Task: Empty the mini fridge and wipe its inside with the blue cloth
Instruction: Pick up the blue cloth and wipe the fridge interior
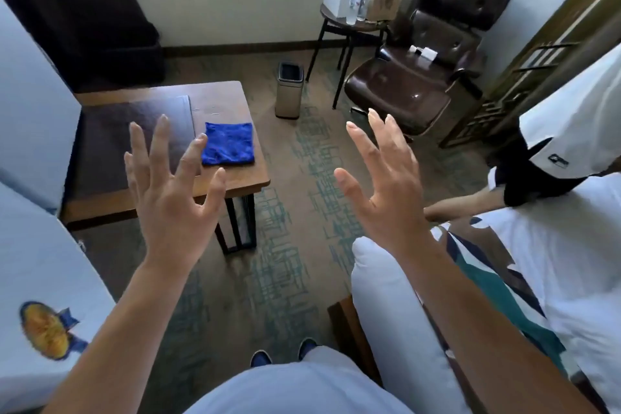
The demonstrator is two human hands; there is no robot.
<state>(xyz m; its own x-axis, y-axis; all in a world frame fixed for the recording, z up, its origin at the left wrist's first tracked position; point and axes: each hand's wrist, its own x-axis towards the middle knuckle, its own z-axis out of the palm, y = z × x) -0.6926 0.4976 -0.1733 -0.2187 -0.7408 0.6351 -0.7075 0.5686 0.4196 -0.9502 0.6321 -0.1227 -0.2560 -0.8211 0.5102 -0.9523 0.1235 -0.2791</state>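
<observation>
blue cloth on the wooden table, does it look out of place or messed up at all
Nothing stands out. The blue cloth lies flat and folded near the corner of the wooden table, fully on the top. Both hands are spread above it, touching nothing.

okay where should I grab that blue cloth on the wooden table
The square blue microfibre cloth lies flat near the brown wooden table's right edge. Likely best: come from above with the open left hand and pinch its near right corner, which lies clear.

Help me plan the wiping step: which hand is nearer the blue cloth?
Left. The left hand hovers open beside the blue cloth on the wooden table, its fingertips near the cloth's left edge. The right hand is raised over the carpet, well to the cloth's right.
</observation>
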